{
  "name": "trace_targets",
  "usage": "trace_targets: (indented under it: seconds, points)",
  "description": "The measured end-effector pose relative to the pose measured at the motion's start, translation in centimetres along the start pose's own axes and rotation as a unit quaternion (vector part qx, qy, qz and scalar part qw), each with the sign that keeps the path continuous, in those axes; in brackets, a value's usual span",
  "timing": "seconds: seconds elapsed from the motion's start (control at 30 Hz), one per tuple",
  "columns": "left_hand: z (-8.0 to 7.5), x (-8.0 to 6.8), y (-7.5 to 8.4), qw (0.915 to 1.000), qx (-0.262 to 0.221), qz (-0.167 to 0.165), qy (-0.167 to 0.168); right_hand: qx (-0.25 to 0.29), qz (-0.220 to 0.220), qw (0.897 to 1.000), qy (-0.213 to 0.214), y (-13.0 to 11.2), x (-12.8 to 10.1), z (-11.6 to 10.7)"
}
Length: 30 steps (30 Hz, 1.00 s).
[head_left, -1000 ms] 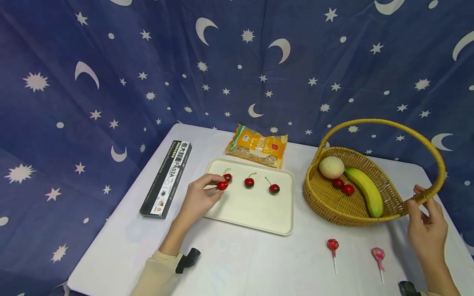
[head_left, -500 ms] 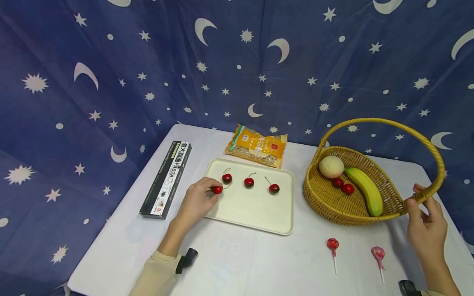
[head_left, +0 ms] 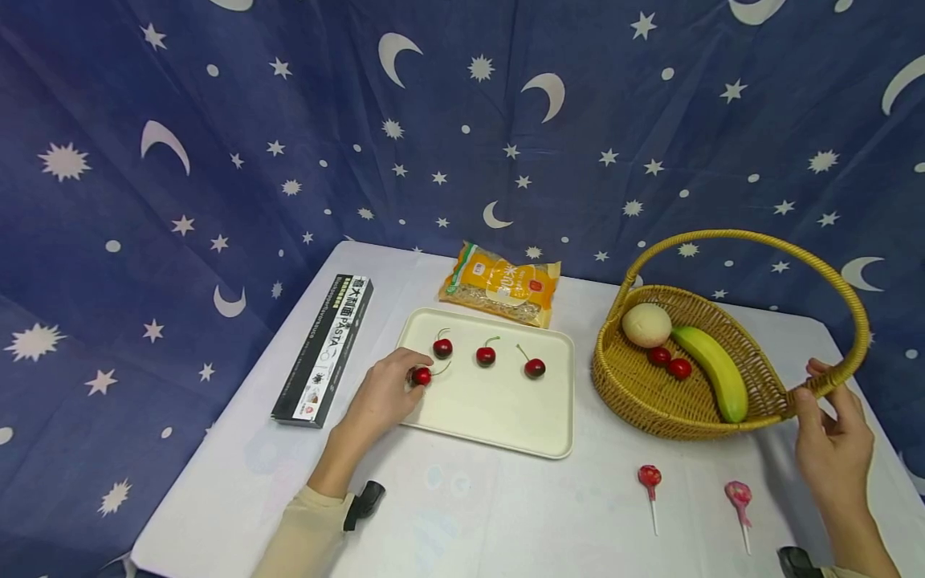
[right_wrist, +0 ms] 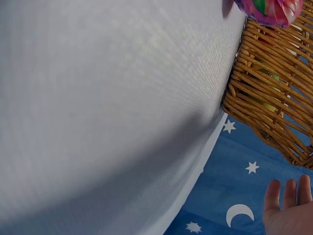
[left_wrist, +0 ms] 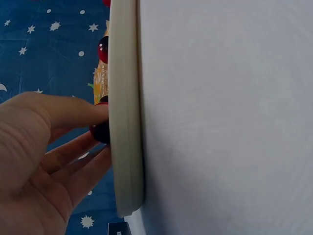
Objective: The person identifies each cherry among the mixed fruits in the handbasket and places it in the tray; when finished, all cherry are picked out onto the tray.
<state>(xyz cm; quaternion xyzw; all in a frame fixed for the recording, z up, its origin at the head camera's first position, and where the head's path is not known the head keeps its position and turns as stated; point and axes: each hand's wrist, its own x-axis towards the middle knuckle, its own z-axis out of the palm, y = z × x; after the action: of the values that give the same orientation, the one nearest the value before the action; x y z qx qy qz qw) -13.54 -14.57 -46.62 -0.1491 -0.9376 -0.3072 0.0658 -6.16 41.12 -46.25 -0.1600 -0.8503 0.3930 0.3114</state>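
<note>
My left hand [head_left: 386, 393] is low over the left side of the cream tray [head_left: 491, 421], thumb and fingers around a red cherry [head_left: 421, 376] whose stem points right. In the left wrist view this dark cherry [left_wrist: 101, 132] sits between thumb and fingers, partly hidden behind the tray rim [left_wrist: 124, 112]. Three more cherries, the nearest one [head_left: 443, 348] just behind, lie in a row across the tray. At far right, my right hand [head_left: 834, 441] holds the handle of a wicker basket [head_left: 636, 409] near its base, thumb in front. Some right fingers [right_wrist: 289, 196] extend below the basket.
Inside the basket lie a banana [head_left: 715, 373], a pale round fruit [head_left: 646, 326] and two red cherries [head_left: 668, 364]. Two lollipops, one red [head_left: 649, 477] and one pink [head_left: 738, 494], lie in front. A pasta box [head_left: 325, 349] is left of the tray; a yellow grain bag [head_left: 502, 281] lies behind it.
My left hand has drawn its cherry left and toward me, away from the cherry behind, and lowered it onto or close to the tray. The right hand has stayed at the basket handle.
</note>
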Motion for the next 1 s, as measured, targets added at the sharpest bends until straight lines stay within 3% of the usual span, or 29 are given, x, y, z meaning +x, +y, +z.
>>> trace_targets:
  seconds: [0.27, 0.63, 0.8, 1.0]
  points:
    - [-0.4, 0.2, 0.1, 0.9975, -0.064, 0.005, -0.029, 0.005, 0.001, 1.000, -0.001, -0.2, -0.1, 0.0]
    - [-0.7, 1.0, 1.1, 0.9936, -0.107, 0.033, 0.015, 0.008, 0.007, 1.000, 0.001, -0.1, -0.2, 0.0]
    - [-0.3, 2.1, 2.4, 0.9875, -0.147, 0.057, 0.004, 0.010, 0.004, 1.000, 0.001, -0.1, -0.1, -0.1]
    - [0.4, 3.5, 4.7, 0.9855, -0.149, 0.079, -0.019, 0.013, 0.007, 1.000, -0.001, 0.0, -0.1, 0.0]
